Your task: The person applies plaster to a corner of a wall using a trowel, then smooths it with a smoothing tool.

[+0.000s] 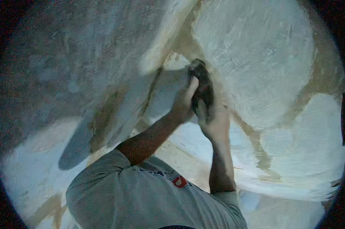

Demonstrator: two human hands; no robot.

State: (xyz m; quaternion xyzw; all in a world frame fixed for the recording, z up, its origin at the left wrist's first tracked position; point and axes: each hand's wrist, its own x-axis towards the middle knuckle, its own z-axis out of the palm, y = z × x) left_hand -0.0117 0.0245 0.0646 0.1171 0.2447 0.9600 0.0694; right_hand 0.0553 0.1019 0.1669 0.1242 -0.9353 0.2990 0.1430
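A small dark, rounded rubbing block (201,84) is gripped by both hands, the left hand (184,100) closed around its side and the right hand (213,121) clamped beneath it, and pressed against the rough whitish plastered wall (264,57) (patched with tan). Smoothing appears underway; steady, even pressure is judged necessary for the following stroke.

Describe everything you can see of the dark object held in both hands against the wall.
The dark object is small, elongated and blackish with a grey-dusted top end; its material cannot be told. It stands roughly upright, top pressed to the white, patchily plastered wall near a tan bare seam. The left hand clasps its left side, the right hand wraps its lower part, hiding the rest.
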